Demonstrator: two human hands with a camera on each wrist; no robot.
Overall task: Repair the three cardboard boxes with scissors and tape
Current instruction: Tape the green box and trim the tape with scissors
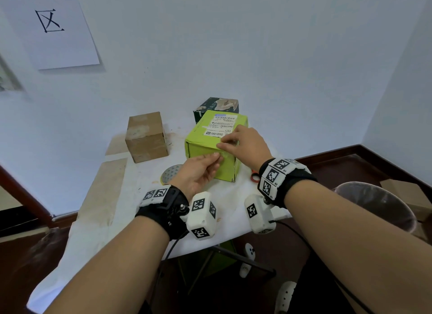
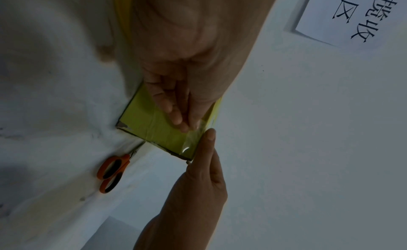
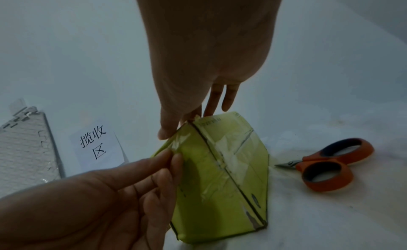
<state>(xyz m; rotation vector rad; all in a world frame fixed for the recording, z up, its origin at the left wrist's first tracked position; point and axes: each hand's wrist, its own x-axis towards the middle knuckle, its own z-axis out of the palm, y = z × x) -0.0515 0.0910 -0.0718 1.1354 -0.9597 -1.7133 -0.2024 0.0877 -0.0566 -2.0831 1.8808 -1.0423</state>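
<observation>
Smoothing a strip of clear tape (image 2: 189, 140) over the near top edge of the green box (image 1: 210, 166) — that looks like the step in hand. To do it well: press from the fold outward with flat fingertips, so no bubbles stay under the film, and hold the top end down while the side end is rubbed flat.

Left hand (image 1: 198, 173): fingers straight, flat against the box's front face, pressing the tape; nothing gripped. Right hand (image 1: 243, 145): fingers reach over the top edge, thumb at the corner. It seems to press or pinch the tape end, but I cannot tell which. Call that grip unclear.

Box stands mid-surface (image 1: 145, 197), directly under both hands, touching both. Scissors (image 3: 326, 165) lie just beside the box on its right, untouched. Tape roll (image 1: 169, 173) sits near the left wrist, partly hidden behind the hand. Brown box (image 1: 146, 138) is off to the left, dark box (image 1: 215, 107) behind the green one — both apart from the hands.
</observation>
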